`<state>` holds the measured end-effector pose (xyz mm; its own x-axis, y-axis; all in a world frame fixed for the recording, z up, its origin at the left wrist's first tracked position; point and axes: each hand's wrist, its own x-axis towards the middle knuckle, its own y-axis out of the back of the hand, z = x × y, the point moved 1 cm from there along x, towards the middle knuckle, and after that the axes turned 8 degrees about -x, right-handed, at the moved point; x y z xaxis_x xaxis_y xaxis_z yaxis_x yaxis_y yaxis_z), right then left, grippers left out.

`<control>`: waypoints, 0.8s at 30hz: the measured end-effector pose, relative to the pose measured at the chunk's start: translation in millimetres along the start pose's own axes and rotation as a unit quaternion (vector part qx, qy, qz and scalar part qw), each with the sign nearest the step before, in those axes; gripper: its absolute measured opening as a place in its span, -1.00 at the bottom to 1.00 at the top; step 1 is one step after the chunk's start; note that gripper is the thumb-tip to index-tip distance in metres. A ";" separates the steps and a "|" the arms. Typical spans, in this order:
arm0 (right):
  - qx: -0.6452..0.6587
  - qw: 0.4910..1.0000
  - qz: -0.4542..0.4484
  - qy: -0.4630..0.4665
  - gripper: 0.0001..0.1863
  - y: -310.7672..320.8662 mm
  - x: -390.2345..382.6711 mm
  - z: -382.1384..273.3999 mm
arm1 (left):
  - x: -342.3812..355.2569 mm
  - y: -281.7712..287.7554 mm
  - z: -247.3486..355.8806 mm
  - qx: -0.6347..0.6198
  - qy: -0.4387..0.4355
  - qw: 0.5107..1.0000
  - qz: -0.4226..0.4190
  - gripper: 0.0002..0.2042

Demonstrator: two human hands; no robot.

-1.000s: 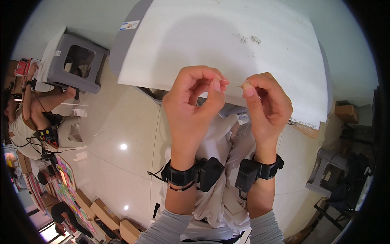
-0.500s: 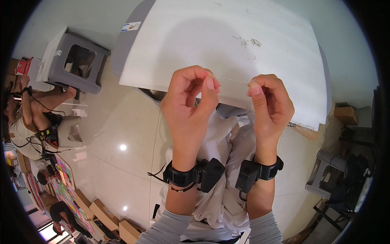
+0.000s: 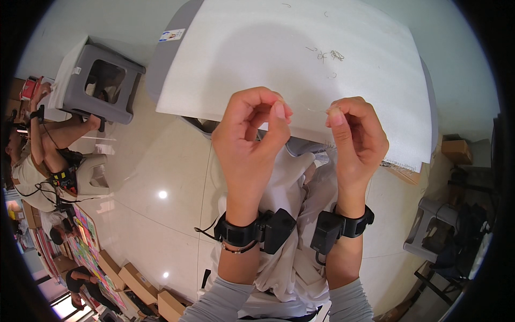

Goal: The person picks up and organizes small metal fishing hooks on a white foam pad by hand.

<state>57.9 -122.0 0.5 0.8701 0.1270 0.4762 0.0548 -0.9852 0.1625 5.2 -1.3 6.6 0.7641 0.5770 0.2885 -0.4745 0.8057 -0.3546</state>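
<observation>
Two hands up, two black wristbands [image 3: 241, 233] on! The right hand [image 3: 358, 135] pinches one fine strand [image 3: 316, 110], which pokes into the gap; the left hand [image 3: 248, 137] has thumb and fingertip together, contents impossible to tell. Beyond, two clumps [image 3: 337, 55] dot the white sheet [image 3: 381, 91].

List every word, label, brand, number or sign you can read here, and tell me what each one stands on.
Readable text: none.
White-and-blue sticker at the left side of the large grey table: it seems to bear print, but is too small to read.
Small pale tag on the grey plastic stand at far left: too small to tell whether it bears any.
</observation>
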 end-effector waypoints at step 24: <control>0.079 0.982 0.121 -0.118 -0.92 33.3 7.1 2.3 | 7.3 9.0 0.5 -0.008 0.012 0.998 0.066 -0.96</control>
<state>67.0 -154.1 7.3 0.9555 -0.1249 0.2671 -0.1084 -0.9912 -0.0759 6.4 10.2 6.0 0.7058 0.6746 0.2162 -0.5652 0.7203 -0.4022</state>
